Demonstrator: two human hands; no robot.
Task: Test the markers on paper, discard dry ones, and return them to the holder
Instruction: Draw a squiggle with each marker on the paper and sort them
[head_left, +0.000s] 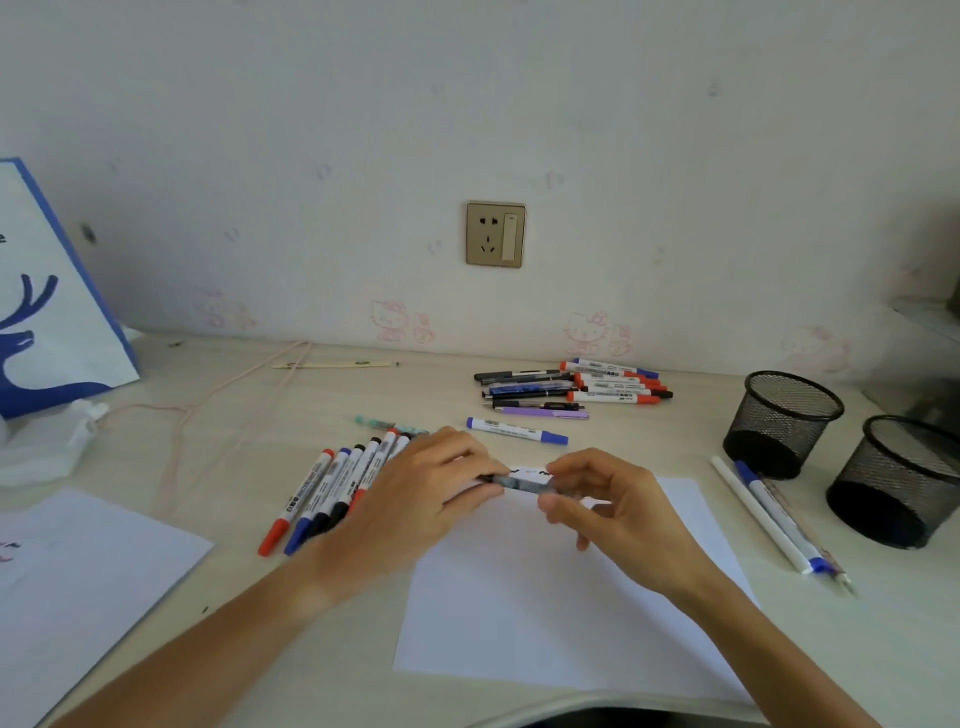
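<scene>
Head view, read from left to right. At the far left a second sheet (78, 582) lies on the desk (249, 405), with faint coloured marks near its left edge. Next comes a fanned row of capped markers (332, 488), red, blue and black caps toward the viewer, its right end hidden under the left hand (415, 493). That hand pinches one end of a dark pen (524, 483) between curled fingers and thumb; the right hand (602, 499) pinches the other end in the same way. The pen lies level, just above the far edge of the test paper (561, 597), where two short dark squiggles (530, 472) are visible. Whether the cap is being pulled off or pushed on cannot be told.

Judged step: capping or uncapping between test strokes. To do it well, pull or press straight along the barrel with both grips close to the joint, so the tip does not smear the fingers or flick ink on the sheet. A fresh stroke should go on bare paper beside the squiggles, where a faint line is easy to judge.

Behind lie one blue-capped marker (517, 431) and a mixed pile of pens (571, 387). At right, three pens (774, 514) lie beside two black mesh holders (784, 421), both apparently empty.
</scene>
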